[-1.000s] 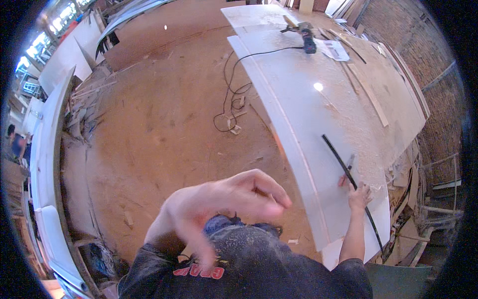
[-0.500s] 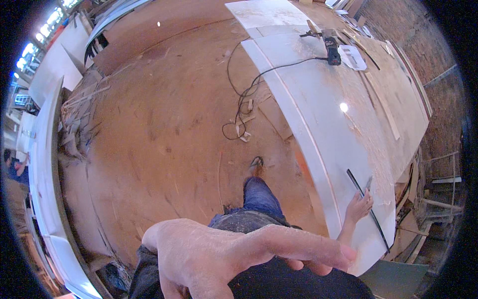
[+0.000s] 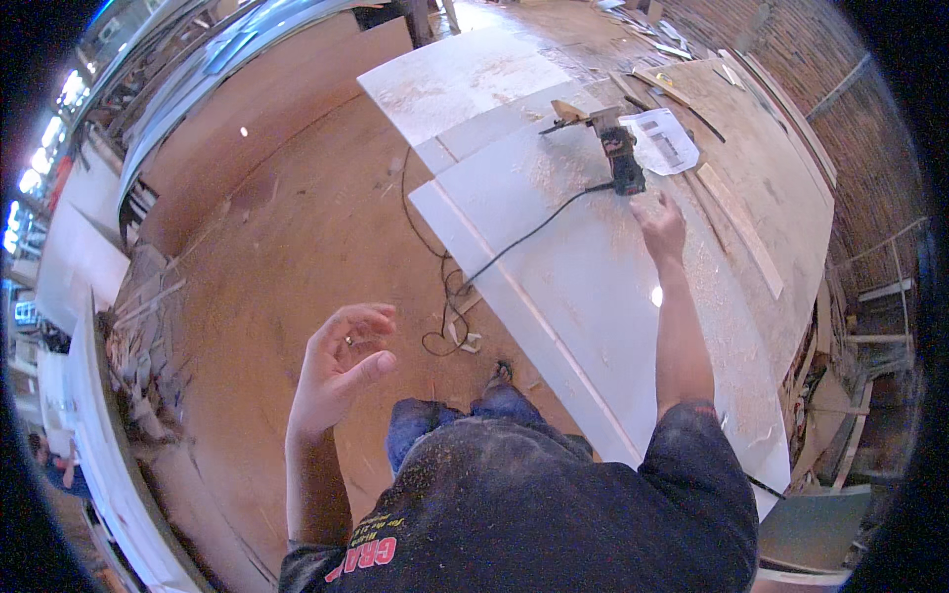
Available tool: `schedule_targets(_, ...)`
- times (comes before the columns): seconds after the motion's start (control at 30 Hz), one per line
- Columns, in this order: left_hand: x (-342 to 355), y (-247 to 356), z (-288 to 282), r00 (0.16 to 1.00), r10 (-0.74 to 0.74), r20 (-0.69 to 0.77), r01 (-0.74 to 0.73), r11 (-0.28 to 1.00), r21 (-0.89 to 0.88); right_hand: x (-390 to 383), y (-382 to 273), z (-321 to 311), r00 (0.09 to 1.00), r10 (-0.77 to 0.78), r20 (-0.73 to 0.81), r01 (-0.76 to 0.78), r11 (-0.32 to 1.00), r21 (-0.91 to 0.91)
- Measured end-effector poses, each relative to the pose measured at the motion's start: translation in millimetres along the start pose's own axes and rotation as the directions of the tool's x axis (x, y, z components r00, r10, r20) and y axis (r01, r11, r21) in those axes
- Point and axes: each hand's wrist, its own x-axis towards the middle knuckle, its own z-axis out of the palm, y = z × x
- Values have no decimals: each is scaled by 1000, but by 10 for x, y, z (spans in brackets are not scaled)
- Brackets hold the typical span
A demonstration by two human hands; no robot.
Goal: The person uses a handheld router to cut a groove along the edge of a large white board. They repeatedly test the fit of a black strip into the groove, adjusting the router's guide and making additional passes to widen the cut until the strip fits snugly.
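My right hand point(image 3: 660, 225) reaches over the white board point(image 3: 563, 326), its fingers apart just short of a black corded power tool point(image 3: 623, 158); whether a fingertip touches it I cannot tell. My left hand point(image 3: 344, 361) is raised at the lower middle, fingers loosely curved and apart, holding nothing. The tool's cord point(image 3: 534, 232) crosses the board and loops on the floor. Beside the tool lie a printed sheet of paper point(image 3: 660, 140) and a wooden piece point(image 3: 568, 111). A dark strip point(image 3: 766, 486) shows at the board's near right edge, partly behind my arm.
Sheets point(image 3: 84, 247) and offcuts point(image 3: 148, 395) line the left, with another person point(image 3: 64, 465) at the far edge. A brown panel point(image 3: 247, 148) stands at the back. Wooden strips point(image 3: 741, 227) lie on the boards, beside a brick wall point(image 3: 840, 119) with scrap at the right.
My right hand has left the black strip and moved forward to the power tool. My left hand has drawn back to the left and upright. The view has shifted.
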Motion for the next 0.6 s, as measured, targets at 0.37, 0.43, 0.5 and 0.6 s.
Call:
schedule_targets(0.37, 2161, -1160, -1493, 908, -375, 185, 351, 924, 149, 1309, -153, 1098, 907, 380, 179, -299, 884, -360)
schedule_targets(0.43, 2516, -1222, -1481, 903, -337, 269, 273, 930, 248, 1332, -92, 989, 905, 408, 117, -321, 838, -441)
schedule_targets(0.5, 2865, -1184, -1599, 884, -308, 350, 169, 911, 376, 1241, -427, 1077, 881, 460, 111, -388, 837, -386)
schedule_targets(0.6, 3254, -869, -1579, 835, -323, 446, 170, 922, 349, 854, -876, 1193, 869, 490, 64, -465, 855, -230)
